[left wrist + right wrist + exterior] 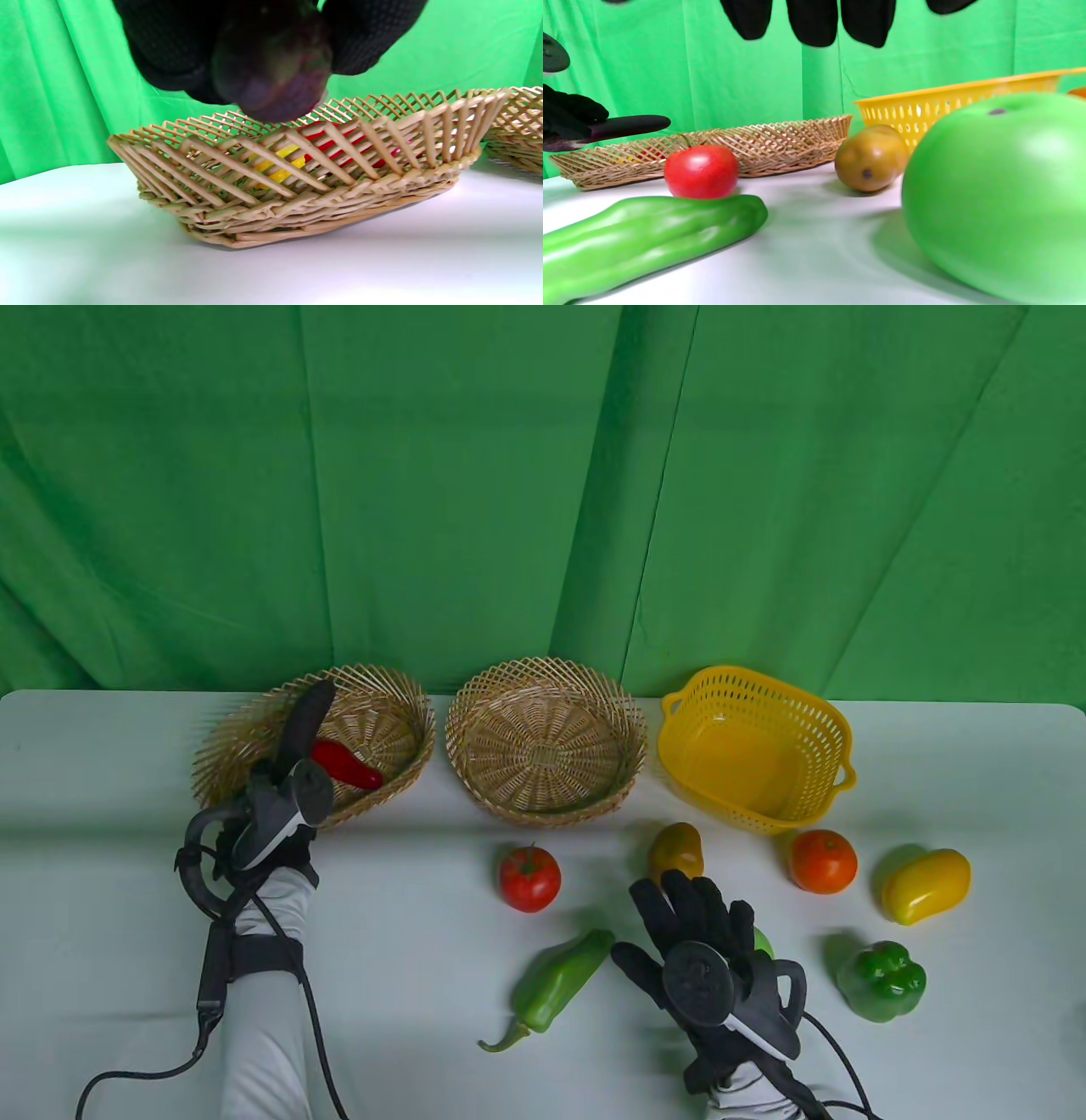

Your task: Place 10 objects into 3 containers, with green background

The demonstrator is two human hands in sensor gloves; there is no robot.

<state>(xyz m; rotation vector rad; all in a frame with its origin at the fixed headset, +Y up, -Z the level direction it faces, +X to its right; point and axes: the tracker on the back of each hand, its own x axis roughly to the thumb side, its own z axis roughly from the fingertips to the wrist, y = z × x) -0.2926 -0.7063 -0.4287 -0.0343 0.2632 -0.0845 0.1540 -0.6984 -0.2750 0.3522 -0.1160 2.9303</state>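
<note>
Fingers [691, 899] of the right hand [708, 959] are spread flat, gripping nothing, hovering over a green apple [999, 195] that barely peeks out beside the palm. The left hand [271, 806] hangs over the left basket [399, 704] holding a dark purple thing [271, 72], perhaps an eggplant; a red pepper [346, 763] and something yellow [278, 165] already lie inside. The middle basket [543, 746] and yellow basket [755, 746] hold nothing. A tomato [529, 879], green pepper [556, 984], brownish fruit [676, 853], orange tomato [822, 861], mango [925, 885] and bell pepper [882, 982] wait on the table [102, 831]. I'd worry the apple rolls off if grabbed off-centre, or the purple thing catches the rim and tips out.
</note>
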